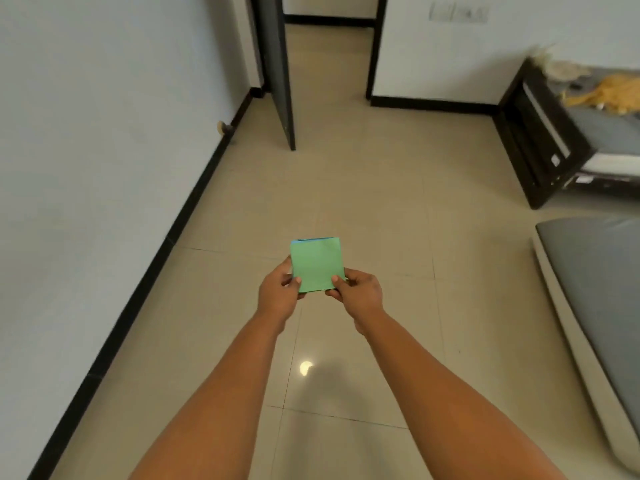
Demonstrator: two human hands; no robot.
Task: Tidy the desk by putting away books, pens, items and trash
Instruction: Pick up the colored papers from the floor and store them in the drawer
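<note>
Both hands meet out in front of the person at about waist height; the left hand (278,292) pinches the lower left corner of a green paper pad (317,266), thumb on top and fingers curled beneath; the right hand (356,291) pinches the lower right corner the same way. No desk is in sight, so the pad hangs in the air over the tiled floor (381,202). It looks light and thin, a small stack of square sheets with a blue layer showing at the far edge; I judge it floppy and easily creased, best held by two corners as now, or flat across the middle. Beyond, a grey mattress (595,271) lies to the right, a dark bed frame (540,140) further back, and an open dark door (280,74) stands farthest off.
</note>
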